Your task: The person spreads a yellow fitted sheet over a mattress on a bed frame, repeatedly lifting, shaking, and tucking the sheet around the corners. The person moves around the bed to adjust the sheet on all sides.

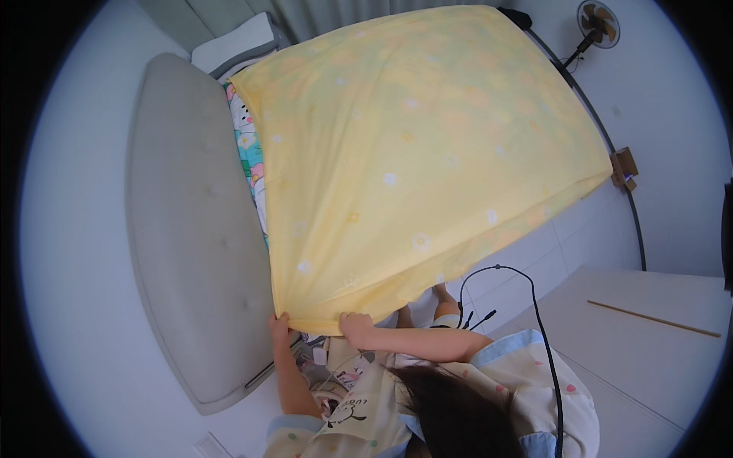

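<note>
A yellow floral bed cover (pixel 424 149) lies spread over the bed, pulled into folds towards its near corner by the headboard. My left hand (pixel 279 325) grips that corner, close beside the grey headboard. Further right, my right hand (pixel 357 330) is closed on the cover's near edge. Between the two hands the edge is drawn fairly straight. Under the cover, a cartoon-patterned sheet (pixel 250 151) shows along the headboard side.
The grey padded headboard (pixel 194 229) stands at the left. A pillow (pixel 235 46) lies at the far left corner. Small items (pixel 343 378) lie below my hands. A fan (pixel 598 26), a cardboard box (pixel 624 170) and a black cable (pixel 535 286) are to the right.
</note>
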